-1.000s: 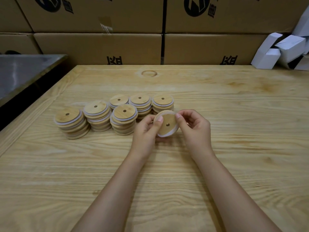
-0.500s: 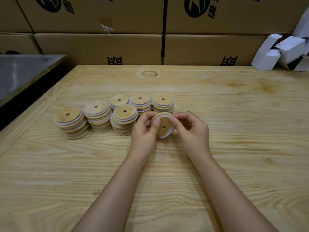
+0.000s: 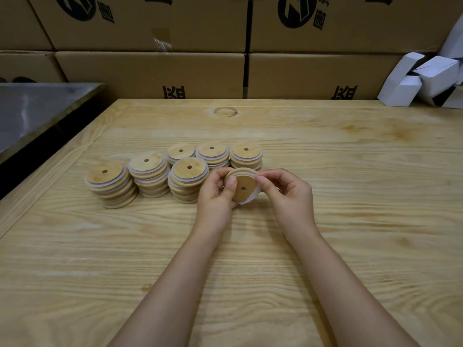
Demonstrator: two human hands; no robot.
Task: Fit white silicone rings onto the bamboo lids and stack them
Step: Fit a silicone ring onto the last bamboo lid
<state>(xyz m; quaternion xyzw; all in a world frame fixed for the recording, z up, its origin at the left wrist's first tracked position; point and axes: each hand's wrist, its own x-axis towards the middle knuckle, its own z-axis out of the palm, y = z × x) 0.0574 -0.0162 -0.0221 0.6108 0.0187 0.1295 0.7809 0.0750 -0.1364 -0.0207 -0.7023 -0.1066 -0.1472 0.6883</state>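
Bamboo lid [image 3: 243, 187]: held just above the table [image 3: 350, 221], straight ahead of both wrists. Tilted up on edge, flat face and centre hole turned toward the wearer. Round, so no long axis. Top of the disc leaning away.

White silicone ring [image 3: 253, 195]: wrapped round the lid's rim. Seated along the top and right. Apparently standing proud at the lower edge, so probably not fully home.

Left hand [image 3: 216, 196]: curled round the left rim, thumb pressed on the face, fingers behind. Right hand [image 3: 288, 196]: thumb and forefinger pinching the ring at the upper right rim, other fingers loosely curled on nothing. Both in contact, neither nearer.

Likely next: press the ring down round the lower rim, then place on a stack.

Six stacks of ringed lids behind and to the left. Nearest stack [image 3: 246, 152] directly beyond the held lid. Front stack [image 3: 189, 179] just beside the left knuckles, at risk of a nudge. Farther out: cardboard boxes [image 3: 150, 73] along the back, white cartons [image 3: 400, 88] far right, metal surface [image 3: 37, 108] far left.
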